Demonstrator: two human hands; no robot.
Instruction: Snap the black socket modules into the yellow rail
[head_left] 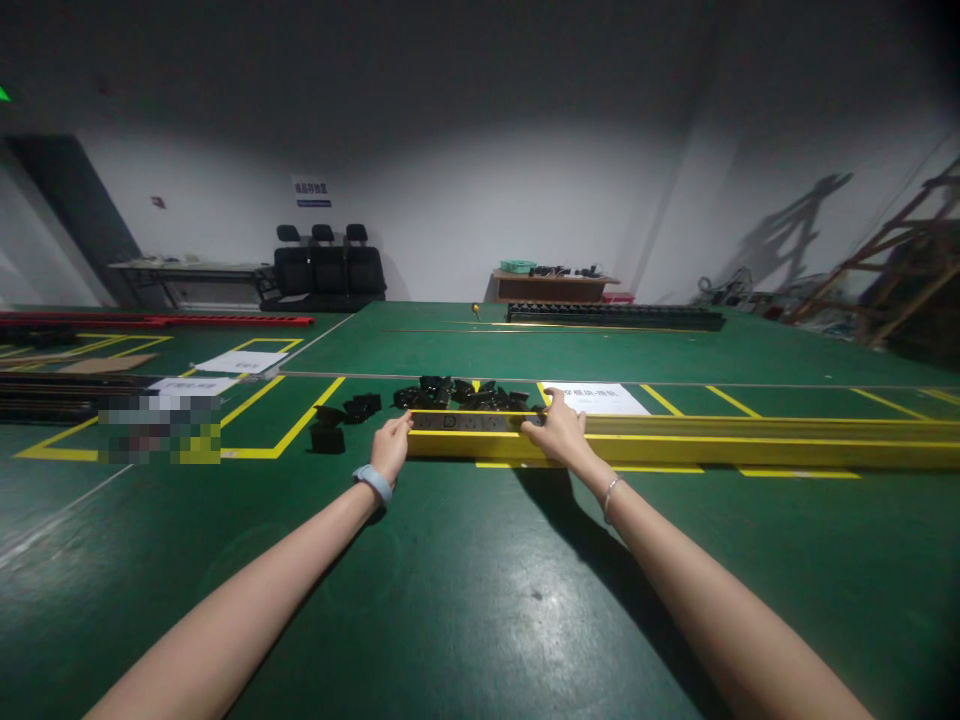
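- Yellow rail (675, 450): lies crosswise before us on the green surface (465, 560); from its held end it runs out to 3 o'clock. Clock readings are taken from that end's dark strip, 12 pointing away from us.
- Dark strip (495, 424): sits in the rail's channel between our hands; socket-like openings visible along its top.
- Our left hand (390, 447): at 9 o'clock, fingers gripping the rail's near end; light blue band (373, 483) on the wrist.
- Our right hand (561, 430): at 3 o'clock, thumb and fingers spread over the channel at the strip's other end. We cannot tell whether it clasps anything. Bracelet (611, 497) on the wrist.
- Heap of black parts (427, 392): 12 o'clock, just behind the rail.
- Loose black pieces (328, 438): 9 o'clock, just past the left hand.
- Printed white sheet (607, 398): between 2 and 3 o'clock, behind the rail.
- Dark slotted rack (615, 317): 2 o'clock, well apart.
- Black seats (322, 270): 11 o'clock, near the wall (450, 220).
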